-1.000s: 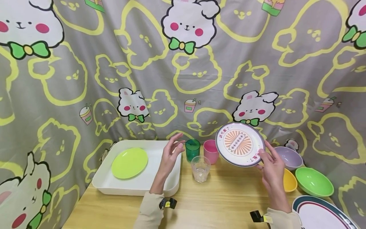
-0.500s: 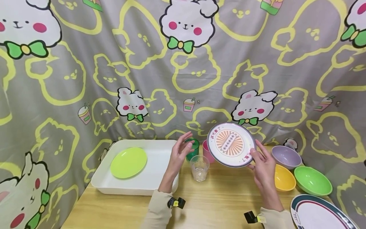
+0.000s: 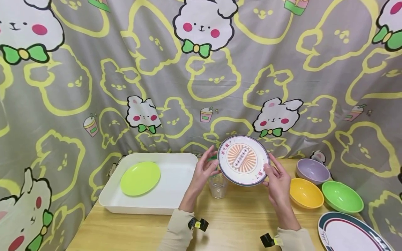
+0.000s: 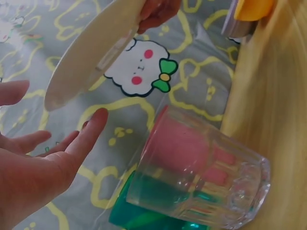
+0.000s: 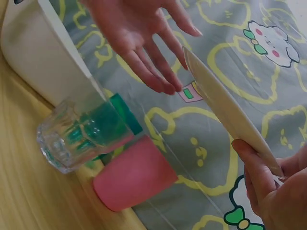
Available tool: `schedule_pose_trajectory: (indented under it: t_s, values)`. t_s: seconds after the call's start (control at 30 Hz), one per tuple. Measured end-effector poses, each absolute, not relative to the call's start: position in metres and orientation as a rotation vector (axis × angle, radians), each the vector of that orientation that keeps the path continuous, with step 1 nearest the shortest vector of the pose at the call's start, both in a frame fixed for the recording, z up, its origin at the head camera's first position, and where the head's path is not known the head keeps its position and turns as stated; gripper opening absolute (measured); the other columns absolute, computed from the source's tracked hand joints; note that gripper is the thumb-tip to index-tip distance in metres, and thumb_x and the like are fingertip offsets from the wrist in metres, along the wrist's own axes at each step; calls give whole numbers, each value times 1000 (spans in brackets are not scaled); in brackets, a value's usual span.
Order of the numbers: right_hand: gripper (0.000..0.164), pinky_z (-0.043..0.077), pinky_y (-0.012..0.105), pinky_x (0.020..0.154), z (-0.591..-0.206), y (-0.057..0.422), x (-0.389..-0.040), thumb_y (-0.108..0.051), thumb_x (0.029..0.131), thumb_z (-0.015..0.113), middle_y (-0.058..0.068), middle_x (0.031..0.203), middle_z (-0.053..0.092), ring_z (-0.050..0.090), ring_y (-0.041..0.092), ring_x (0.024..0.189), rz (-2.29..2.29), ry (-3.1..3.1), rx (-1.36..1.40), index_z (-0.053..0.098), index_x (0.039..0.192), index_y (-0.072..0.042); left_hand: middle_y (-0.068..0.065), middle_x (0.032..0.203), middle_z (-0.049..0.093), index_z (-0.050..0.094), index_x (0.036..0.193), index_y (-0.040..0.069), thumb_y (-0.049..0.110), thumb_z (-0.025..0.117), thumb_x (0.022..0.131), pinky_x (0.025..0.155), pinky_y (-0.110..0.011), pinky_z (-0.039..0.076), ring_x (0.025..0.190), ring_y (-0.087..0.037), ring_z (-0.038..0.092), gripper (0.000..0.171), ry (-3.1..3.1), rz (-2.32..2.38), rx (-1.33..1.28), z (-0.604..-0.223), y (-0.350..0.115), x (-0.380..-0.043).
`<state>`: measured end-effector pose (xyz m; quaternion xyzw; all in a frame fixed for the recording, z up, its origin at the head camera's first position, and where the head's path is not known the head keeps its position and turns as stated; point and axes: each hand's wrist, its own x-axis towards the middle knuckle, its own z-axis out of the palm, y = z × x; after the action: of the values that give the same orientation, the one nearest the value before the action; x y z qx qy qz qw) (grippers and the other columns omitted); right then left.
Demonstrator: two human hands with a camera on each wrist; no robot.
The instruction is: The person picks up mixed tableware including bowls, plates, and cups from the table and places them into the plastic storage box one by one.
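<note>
My right hand (image 3: 278, 179) pinches the right edge of a round white plate (image 3: 243, 160) with a dark rim and an orange sunburst print. The plate is held tilted above the table, its printed face visible in the head view. At its left edge is my left hand (image 3: 202, 174), fingers spread and relaxed. In the left wrist view a gap shows between those fingers and the plate (image 4: 91, 52). Below stands a clear glass (image 3: 218, 190), partly covered by the plate. The right wrist view shows a pink cup (image 5: 136, 175) and a green cup (image 5: 128, 115) beside the glass.
On the left stands a white tray (image 3: 141, 210) holding a lime-green plate (image 3: 140, 178). Purple (image 3: 313, 171), orange (image 3: 306, 194) and green (image 3: 342, 197) bowls sit at the right, with a large oval plate (image 3: 348, 235) in front. A patterned curtain (image 3: 220, 83) hangs behind the table.
The right hand has carried the plate leftward, across the front of the cups. My left hand has moved right, up to the plate's left edge.
</note>
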<state>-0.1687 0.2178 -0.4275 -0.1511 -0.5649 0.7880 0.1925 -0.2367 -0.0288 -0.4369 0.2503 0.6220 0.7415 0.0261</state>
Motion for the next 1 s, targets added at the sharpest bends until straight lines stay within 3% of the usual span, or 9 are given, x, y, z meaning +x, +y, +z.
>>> schedule_pose_trajectory:
  t_s: [0.2,0.4,0.57,0.8,1.0]
  values:
    - [50,53,18,46,-431,213,-169,-7,102,63,-2,93,70,63,8,71,2174,-1624,-398,54,151,-15,-20,154,42,31,161,10,14,57,104,86,-42,62,125,-34,59,62,1927,2250,745,-439,-25,-235]
    - [49,51,17,45,-432,212,-168,-6,102,62,-1,93,70,63,9,71,2161,-1637,-380,55,150,-15,-18,156,41,34,159,7,6,56,103,80,-46,63,118,-31,62,60,1924,2241,693,-441,-23,-234]
    - [49,51,17,44,-433,209,-169,-5,102,62,0,94,71,63,9,71,2132,-1667,-374,55,149,-14,-18,151,46,41,156,9,-4,58,99,73,-40,65,112,-30,66,61,1949,2245,608,-439,-25,-231]
    - [47,56,21,49,-433,206,-169,-7,102,62,1,96,70,64,11,74,2119,-1733,-360,57,148,-17,-21,144,49,44,153,5,-11,59,95,73,-48,64,105,-29,68,63,1972,2261,558,-437,-30,-229]
    - [49,60,25,56,-432,208,-169,-7,104,60,1,102,69,66,11,79,2085,-1884,-300,50,151,-15,-23,142,49,43,152,0,-11,59,93,65,-37,65,100,-25,68,62,1941,2286,541,-437,-34,-232]
